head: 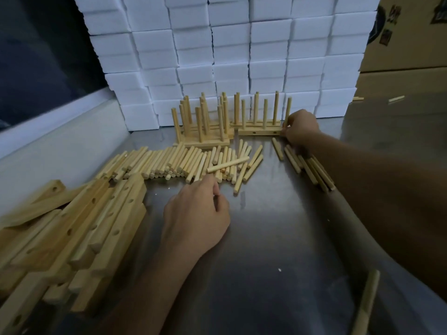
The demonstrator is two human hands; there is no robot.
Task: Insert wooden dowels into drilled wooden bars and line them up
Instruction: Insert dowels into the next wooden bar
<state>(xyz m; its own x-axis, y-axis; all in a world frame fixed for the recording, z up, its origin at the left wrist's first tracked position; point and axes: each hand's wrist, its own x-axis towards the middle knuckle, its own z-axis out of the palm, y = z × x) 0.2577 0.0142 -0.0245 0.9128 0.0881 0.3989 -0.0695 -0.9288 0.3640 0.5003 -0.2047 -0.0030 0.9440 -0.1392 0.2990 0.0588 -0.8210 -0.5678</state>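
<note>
Several drilled bars with upright dowels stand at the back of the metal table. My right hand [301, 128] grips the right end of the nearest such bar [260, 132], fingers by its last upright dowel [287, 112]. More finished bars [203, 141] stand to its left. A heap of loose dowels [181, 163] lies mid-table. My left hand [197, 213] rests on the table at the heap's near edge, fingers curled at a dowel end; what it holds is hidden. A pile of empty drilled bars [79, 221] lies at the left.
A wall of white foam blocks [229, 56] rises behind the bars. Cardboard boxes [406, 32] stand at the back right. A few dowels [309, 168] lie under my right forearm, and one wooden stick [368, 303] lies at the near right edge.
</note>
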